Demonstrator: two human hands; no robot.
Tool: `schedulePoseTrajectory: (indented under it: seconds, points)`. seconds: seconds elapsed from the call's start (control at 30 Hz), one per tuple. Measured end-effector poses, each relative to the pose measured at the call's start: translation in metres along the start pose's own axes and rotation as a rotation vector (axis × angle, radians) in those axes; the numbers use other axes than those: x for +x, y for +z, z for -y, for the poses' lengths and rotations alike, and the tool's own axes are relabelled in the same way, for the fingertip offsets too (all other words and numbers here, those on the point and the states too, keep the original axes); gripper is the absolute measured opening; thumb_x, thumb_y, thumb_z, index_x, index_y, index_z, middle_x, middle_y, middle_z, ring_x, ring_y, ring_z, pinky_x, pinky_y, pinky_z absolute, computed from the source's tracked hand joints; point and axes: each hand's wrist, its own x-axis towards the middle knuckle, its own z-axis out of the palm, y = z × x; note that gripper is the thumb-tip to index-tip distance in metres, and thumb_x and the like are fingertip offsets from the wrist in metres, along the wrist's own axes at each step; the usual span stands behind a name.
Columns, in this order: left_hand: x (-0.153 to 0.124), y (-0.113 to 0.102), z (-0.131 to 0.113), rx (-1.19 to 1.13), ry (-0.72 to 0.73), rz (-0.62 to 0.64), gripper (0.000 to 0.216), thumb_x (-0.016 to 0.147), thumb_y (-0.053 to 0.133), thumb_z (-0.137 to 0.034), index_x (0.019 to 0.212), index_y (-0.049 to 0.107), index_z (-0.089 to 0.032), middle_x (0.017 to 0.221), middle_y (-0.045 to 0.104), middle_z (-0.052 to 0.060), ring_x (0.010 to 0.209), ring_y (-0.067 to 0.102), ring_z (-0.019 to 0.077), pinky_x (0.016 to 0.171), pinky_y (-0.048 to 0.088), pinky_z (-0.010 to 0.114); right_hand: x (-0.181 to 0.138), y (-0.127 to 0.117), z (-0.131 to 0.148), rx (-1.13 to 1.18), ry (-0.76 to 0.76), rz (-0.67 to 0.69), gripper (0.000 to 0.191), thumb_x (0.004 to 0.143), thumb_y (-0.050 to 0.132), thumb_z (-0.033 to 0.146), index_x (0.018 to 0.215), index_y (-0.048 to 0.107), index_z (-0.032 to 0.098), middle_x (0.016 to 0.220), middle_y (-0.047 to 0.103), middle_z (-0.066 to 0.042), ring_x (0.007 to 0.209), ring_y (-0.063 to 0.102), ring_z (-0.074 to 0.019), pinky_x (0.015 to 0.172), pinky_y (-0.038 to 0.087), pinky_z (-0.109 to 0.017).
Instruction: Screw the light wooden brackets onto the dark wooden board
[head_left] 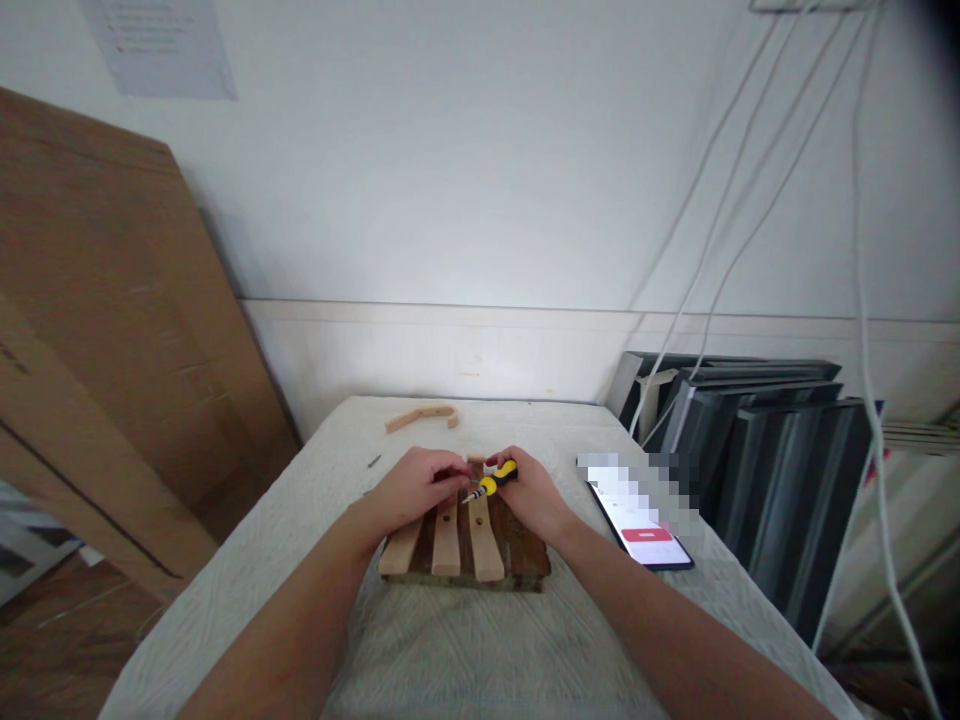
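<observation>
While the right hand [537,492] grips the screwdriver [496,480], its shaft points left toward the pinched left hand [415,488] on the wooden slats [447,545].

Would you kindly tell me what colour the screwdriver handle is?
Yellow and black, the screwdriver held in the right hand; head view shows it.

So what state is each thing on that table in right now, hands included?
Light wooden slat panel with dark wooden base: flat on the white cloth-covered table.
Yellow-and-black screwdriver: held, tip angled down at the slats.
Right hand: closed on the screwdriver.
Left hand: resting on the panel, fingers bunched by the tip.
Black smartphone: flat, screen lit.
Curved light wooden piece: lying loose.
Small dark screw: lying loose.
</observation>
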Motion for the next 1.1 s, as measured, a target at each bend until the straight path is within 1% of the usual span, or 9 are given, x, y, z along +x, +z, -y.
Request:
schedulePoseTrajectory:
  seconds: [0.13,0.3,0.4,0.53,0.63,0.73,0.87,1.0,1.1]
  points:
    - [0.0017,0.0028,-0.0016,-0.035,0.002,0.010,0.018,0.083,0.056,-0.028,0.091,0.069,-0.019,0.089,0.071,0.002,0.081,0.062,0.0155,0.073,0.044,0.023,-0.0005,-0.0020,0.0003,-0.003,-0.016,-0.094,0.024,0.058,0.051,0.007,0.075,0.050,0.024,0.075,0.058,0.000,0.072,0.051,-0.0178,0.066,0.041,-0.031]
    - [0.0013,0.0026,-0.0004,-0.037,0.002,-0.048,0.022,0.084,0.056,-0.035,0.085,0.070,-0.018,0.082,0.070,0.002,0.076,0.060,0.0154,0.071,0.044,0.024,-0.0022,-0.0038,0.0005,-0.011,-0.102,-0.184,0.026,0.055,0.047,0.007,0.074,0.045,0.024,0.076,0.054,0.000,0.074,0.049,-0.0180,0.069,0.040,-0.031]
    - [0.0013,0.0012,0.0025,-0.035,0.035,-0.070,0.022,0.086,0.054,-0.033,0.084,0.070,-0.019,0.080,0.070,0.001,0.074,0.060,0.0140,0.069,0.042,0.023,-0.0021,-0.0010,-0.0014,0.011,-0.080,-0.134,0.024,0.059,0.049,0.008,0.077,0.047,0.024,0.080,0.058,-0.001,0.075,0.052,-0.0184,0.068,0.042,-0.032]
    - [0.0007,0.0010,0.0030,-0.031,0.045,-0.068,0.021,0.087,0.053,-0.031,0.084,0.071,-0.019,0.079,0.070,0.000,0.071,0.060,0.0127,0.066,0.041,0.021,0.0001,0.0029,-0.0036,0.169,-0.048,0.025,0.019,0.069,0.056,0.017,0.083,0.046,0.025,0.102,0.064,-0.005,0.082,0.058,-0.0184,0.071,0.045,-0.032]
    - [0.0009,0.0026,0.0008,0.025,0.031,-0.039,0.024,0.088,0.050,-0.032,0.085,0.070,-0.018,0.078,0.070,0.001,0.069,0.059,0.0127,0.065,0.040,0.021,0.0018,0.0028,-0.0020,0.164,0.015,0.054,0.019,0.069,0.060,0.020,0.082,0.046,0.025,0.095,0.066,-0.005,0.077,0.059,-0.0179,0.068,0.045,-0.032]
    - [0.0018,0.0044,-0.0015,0.071,0.030,-0.008,0.024,0.088,0.049,-0.030,0.086,0.071,-0.019,0.085,0.071,0.002,0.075,0.060,0.0141,0.068,0.041,0.022,0.0026,0.0010,0.0007,0.123,0.028,0.044,0.019,0.067,0.060,0.017,0.080,0.048,0.024,0.088,0.065,-0.003,0.074,0.057,-0.0172,0.067,0.044,-0.031]
    - [0.0020,0.0055,-0.0037,0.064,0.022,-0.034,0.024,0.088,0.050,-0.030,0.085,0.071,-0.019,0.085,0.071,0.002,0.076,0.061,0.0146,0.069,0.042,0.022,0.0028,-0.0015,0.0015,0.063,0.020,0.022,0.019,0.065,0.056,0.011,0.079,0.050,0.023,0.079,0.062,0.000,0.071,0.056,-0.0165,0.067,0.043,-0.030]
    - [0.0012,0.0055,-0.0049,0.044,0.030,-0.055,0.023,0.088,0.051,-0.029,0.086,0.071,-0.017,0.081,0.071,0.002,0.073,0.061,0.0136,0.068,0.042,0.022,0.0036,-0.0025,0.0003,0.050,-0.003,0.012,0.023,0.063,0.052,0.008,0.080,0.050,0.023,0.078,0.061,0.001,0.071,0.055,-0.0158,0.066,0.042,-0.028]
    - [0.0011,0.0056,-0.0046,0.034,0.031,-0.041,0.024,0.088,0.051,-0.029,0.086,0.071,-0.016,0.077,0.070,0.002,0.069,0.060,0.0128,0.066,0.042,0.021,0.0046,-0.0037,0.0018,0.030,-0.015,0.006,0.024,0.063,0.051,0.006,0.081,0.050,0.022,0.079,0.062,0.001,0.072,0.055,-0.0153,0.067,0.041,-0.027]
